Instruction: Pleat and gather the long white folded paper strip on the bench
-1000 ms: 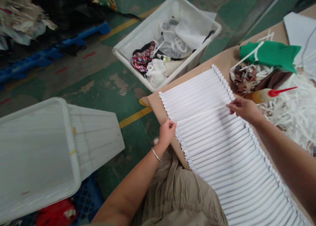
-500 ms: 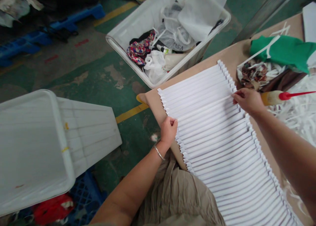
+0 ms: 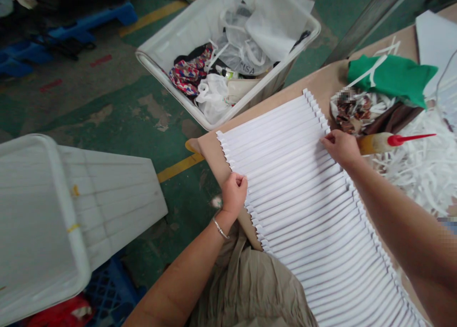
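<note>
While white strips (image 3: 296, 174) are lying overlapped on the table (image 3: 210, 150), fingers of the left hand (image 3: 233, 193) and right hand (image 3: 341, 148) are pinching one strip's ends.

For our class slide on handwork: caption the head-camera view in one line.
Left hand and right hand pinch opposite ends of one white strip in a row on a brown table.

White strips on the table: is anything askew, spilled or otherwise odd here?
The row of white strips lies even and parallel; the left hand and right hand pinch one strip's ends. Only the red-nozzled bottle stands out: it lies on its side by a loose tangle of strips.
</note>
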The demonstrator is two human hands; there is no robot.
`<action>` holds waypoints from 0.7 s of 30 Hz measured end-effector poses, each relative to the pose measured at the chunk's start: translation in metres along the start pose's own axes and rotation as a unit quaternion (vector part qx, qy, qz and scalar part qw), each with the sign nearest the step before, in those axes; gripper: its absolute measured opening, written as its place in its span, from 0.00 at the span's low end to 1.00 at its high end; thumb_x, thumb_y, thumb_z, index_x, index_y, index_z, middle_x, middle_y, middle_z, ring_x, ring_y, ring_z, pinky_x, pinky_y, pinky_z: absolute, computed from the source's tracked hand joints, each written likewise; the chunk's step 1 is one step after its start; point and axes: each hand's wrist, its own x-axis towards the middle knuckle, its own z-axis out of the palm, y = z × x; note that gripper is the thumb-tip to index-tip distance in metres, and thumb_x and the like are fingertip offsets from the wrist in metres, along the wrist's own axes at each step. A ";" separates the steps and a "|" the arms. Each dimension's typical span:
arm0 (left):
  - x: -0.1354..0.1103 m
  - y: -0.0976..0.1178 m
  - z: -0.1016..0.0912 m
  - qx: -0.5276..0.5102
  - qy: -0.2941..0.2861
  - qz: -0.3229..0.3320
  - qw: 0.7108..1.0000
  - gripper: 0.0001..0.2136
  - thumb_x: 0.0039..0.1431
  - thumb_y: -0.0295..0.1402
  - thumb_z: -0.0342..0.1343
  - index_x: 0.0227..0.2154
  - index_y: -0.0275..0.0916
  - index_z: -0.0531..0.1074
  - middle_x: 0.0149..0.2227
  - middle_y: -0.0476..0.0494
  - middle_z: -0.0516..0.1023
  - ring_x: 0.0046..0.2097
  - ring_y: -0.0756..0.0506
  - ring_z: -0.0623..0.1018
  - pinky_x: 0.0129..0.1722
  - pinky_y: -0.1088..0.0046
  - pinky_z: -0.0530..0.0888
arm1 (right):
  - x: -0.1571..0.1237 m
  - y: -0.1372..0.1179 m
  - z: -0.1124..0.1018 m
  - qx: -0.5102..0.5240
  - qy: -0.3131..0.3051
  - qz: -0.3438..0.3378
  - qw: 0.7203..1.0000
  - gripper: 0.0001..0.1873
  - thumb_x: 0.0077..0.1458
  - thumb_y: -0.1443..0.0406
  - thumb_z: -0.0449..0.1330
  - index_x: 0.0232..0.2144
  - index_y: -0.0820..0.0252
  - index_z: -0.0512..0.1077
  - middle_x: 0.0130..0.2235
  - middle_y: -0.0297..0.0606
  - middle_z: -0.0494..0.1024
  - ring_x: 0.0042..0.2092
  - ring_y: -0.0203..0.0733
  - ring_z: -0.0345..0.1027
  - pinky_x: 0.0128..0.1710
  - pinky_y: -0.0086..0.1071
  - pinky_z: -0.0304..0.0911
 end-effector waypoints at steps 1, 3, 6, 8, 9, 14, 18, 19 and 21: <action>0.000 0.000 0.000 0.004 0.000 -0.001 1.000 0.07 0.61 0.34 0.56 0.28 0.41 0.70 0.29 0.47 0.78 0.33 0.45 0.78 0.37 0.70 0.70 | 0.001 0.000 0.001 -0.006 -0.004 0.003 1.000 0.14 0.60 0.57 0.61 0.38 0.62 0.77 0.34 0.45 0.80 0.36 0.47 0.72 0.38 0.36 0.62; 0.001 0.000 0.001 0.017 -0.001 -0.002 1.000 0.07 0.61 0.34 0.56 0.28 0.41 0.70 0.29 0.47 0.79 0.33 0.45 0.78 0.37 0.70 0.71 | 0.002 -0.003 0.003 -0.025 -0.012 0.014 1.000 0.15 0.60 0.56 0.60 0.39 0.61 0.77 0.34 0.45 0.80 0.37 0.48 0.72 0.38 0.36 0.63; 0.002 0.002 0.001 0.042 -0.006 -0.005 0.999 0.08 0.61 0.35 0.55 0.27 0.42 0.68 0.28 0.47 0.78 0.32 0.45 0.77 0.36 0.70 0.70 | -0.002 -0.015 0.001 -0.058 -0.015 0.041 0.997 0.17 0.62 0.55 0.58 0.42 0.62 0.76 0.37 0.49 0.80 0.39 0.51 0.73 0.40 0.38 0.63; 0.003 0.005 0.000 0.054 -0.006 -0.002 0.998 0.08 0.61 0.36 0.55 0.27 0.42 0.66 0.27 0.48 0.76 0.31 0.45 0.77 0.35 0.70 0.69 | -0.012 -0.026 -0.003 -0.072 -0.005 0.063 0.995 0.17 0.64 0.57 0.55 0.45 0.63 0.74 0.39 0.52 0.80 0.40 0.52 0.74 0.40 0.38 0.62; 0.003 0.006 -0.001 0.059 -0.004 0.000 0.998 0.07 0.61 0.36 0.55 0.28 0.42 0.66 0.27 0.48 0.76 0.30 0.45 0.76 0.34 0.70 0.69 | -0.021 -0.030 -0.006 -0.072 0.003 0.072 0.995 0.17 0.65 0.57 0.54 0.46 0.63 0.74 0.40 0.52 0.80 0.40 0.51 0.73 0.39 0.37 0.62; 0.001 0.001 -0.015 0.066 0.017 0.012 0.998 0.05 0.57 0.34 0.54 0.36 0.42 0.67 0.23 0.52 0.73 0.28 0.45 0.76 0.33 0.70 0.70 | -0.083 -0.003 -0.008 -0.035 0.033 0.053 0.997 0.18 0.67 0.52 0.51 0.44 0.60 0.72 0.38 0.46 0.79 0.37 0.47 0.70 0.37 0.35 0.57; -0.009 -0.009 -0.027 0.027 0.000 0.018 0.999 0.09 0.56 0.38 0.55 0.39 0.42 0.68 0.25 0.52 0.76 0.27 0.45 0.77 0.30 0.71 0.70 | -0.131 0.074 0.004 -0.022 0.078 0.184 0.980 0.20 0.66 0.50 0.51 0.44 0.59 0.71 0.36 0.42 0.78 0.35 0.46 0.68 0.36 0.36 0.56; -0.013 -0.009 -0.028 0.022 -0.006 0.019 1.000 0.10 0.56 0.39 0.55 0.39 0.43 0.68 0.24 0.52 0.76 0.26 0.45 0.77 0.29 0.71 0.70 | -0.140 0.094 0.007 -0.021 0.098 0.231 0.968 0.21 0.65 0.50 0.52 0.46 0.60 0.71 0.38 0.43 0.78 0.37 0.47 0.68 0.36 0.37 0.56; -0.021 -0.007 -0.027 0.015 -0.022 0.024 0.999 0.10 0.57 0.39 0.54 0.39 0.43 0.68 0.23 0.53 0.75 0.26 0.45 0.76 0.29 0.71 0.71 | -0.154 0.126 0.013 -0.018 0.120 0.286 0.951 0.24 0.63 0.50 0.55 0.50 0.63 0.70 0.45 0.48 0.78 0.40 0.49 0.69 0.38 0.38 0.58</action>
